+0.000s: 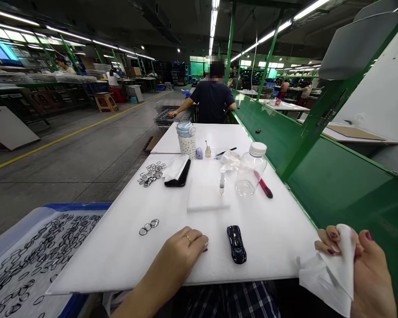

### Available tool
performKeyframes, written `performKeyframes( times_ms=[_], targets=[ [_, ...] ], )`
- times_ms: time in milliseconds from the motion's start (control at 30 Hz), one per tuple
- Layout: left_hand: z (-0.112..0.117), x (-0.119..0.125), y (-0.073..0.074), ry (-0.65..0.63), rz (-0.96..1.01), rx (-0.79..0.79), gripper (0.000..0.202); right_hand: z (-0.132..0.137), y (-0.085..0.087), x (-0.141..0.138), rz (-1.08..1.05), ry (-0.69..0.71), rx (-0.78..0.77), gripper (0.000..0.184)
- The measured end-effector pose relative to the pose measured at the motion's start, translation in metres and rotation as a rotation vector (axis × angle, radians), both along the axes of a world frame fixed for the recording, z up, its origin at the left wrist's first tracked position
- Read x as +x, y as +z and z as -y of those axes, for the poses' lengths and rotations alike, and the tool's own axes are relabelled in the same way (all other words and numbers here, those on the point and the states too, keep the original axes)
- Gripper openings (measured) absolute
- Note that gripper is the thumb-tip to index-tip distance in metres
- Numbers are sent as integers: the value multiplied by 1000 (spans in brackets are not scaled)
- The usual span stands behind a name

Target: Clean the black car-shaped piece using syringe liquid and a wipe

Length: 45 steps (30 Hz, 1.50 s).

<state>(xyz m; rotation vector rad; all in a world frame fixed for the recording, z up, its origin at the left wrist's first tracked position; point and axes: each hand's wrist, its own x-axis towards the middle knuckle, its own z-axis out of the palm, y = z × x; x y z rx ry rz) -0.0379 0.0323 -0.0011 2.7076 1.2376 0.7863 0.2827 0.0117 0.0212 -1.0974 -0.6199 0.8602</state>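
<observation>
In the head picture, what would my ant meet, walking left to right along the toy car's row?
Blue-edged tray, small group of rings, left hand, black toy car, right hand holding white tissue.

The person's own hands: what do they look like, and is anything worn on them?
Both are bare, without gloves. The left hand wears a narrow gold-coloured ring on one finger; its forearm shows no sleeve in the visible part. The right hand has dark, purplish-red nail polish, and no ring can be made out there.
</observation>
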Motion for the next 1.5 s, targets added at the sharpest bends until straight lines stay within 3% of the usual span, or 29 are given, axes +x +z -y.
performKeyframes(
  times_ms=[100, 200, 267, 333, 400, 533, 633, 800, 933, 1033, 1167, 1300, 1400, 1500],
  targets=[
    [7, 13, -4, 75, 455, -157, 15, 10, -16, -7, -144, 70, -123, 25],
    [13, 39, -2, 148, 1083, -595, 19, 19, -20, -35, -4, 304, -150, 26],
    [15, 57, -1, 119, 1489, -885, 20, 22, -18, -59, 84, 495, -126, 25],
    [17, 69, -2, 58, 1753, -1075, 21, 21, -16, -79, 238, 604, -76, 26],
    [18, 74, -5, 15, 1874, -1163, 23, 18, -16, -94, 453, 587, 15, 22],
    [20, 72, -9, -19, 1935, -1193, 22, 9, -17, -109, 734, 403, 293, 5],
    [21, 71, -7, -30, 1933, -1190, 20, 4, -11, -120, 866, 342, 439, 22],
    [23, 73, -7, 16, 1930, -1187, 20, 5, 3, -122, 1128, 309, 567, 24],
    [24, 74, -9, -3, 1938, -1200, 19, 8, 6, -108, 1238, 259, 546, 27],
    [24, 74, -8, -34, 1925, -1182, 17, 6, 6, -110, 1225, 224, 560, 27],
    [23, 73, -6, -43, 1911, -1181, 16, 6, 14, -118, 1197, 396, 552, 20],
    [23, 75, -7, 3, 1917, -1196, 20, 11, 25, -102, 1228, 498, 505, 19],
    [23, 75, -7, 58, 1879, -1190, 18, 11, 21, -79, 1063, 354, 400, 14],
    [24, 71, -3, 46, 1781, -1187, 17, 8, 3, -60, 616, 84, 216, 8]
  ],
)
